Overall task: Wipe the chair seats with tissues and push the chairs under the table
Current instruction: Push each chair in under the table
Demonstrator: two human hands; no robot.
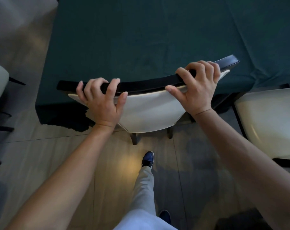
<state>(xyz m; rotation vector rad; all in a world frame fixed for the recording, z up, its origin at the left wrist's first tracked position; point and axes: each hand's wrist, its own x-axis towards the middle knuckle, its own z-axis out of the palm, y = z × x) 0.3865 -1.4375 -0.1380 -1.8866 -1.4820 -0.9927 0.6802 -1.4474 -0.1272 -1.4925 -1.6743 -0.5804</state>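
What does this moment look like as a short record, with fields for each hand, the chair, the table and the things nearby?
left hand: grips the black top rail of the chair back
right hand: grips the same rail, further right
chair: cream back, seat hidden under the table
table: covered by a dark green cloth
neighbour chair: cream, at the right
floor: wood-look tiles
tissue: none visible

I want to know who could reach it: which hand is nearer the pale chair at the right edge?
Right. The right hand grips the chair back near the pale chair; the left hand grips its far end.
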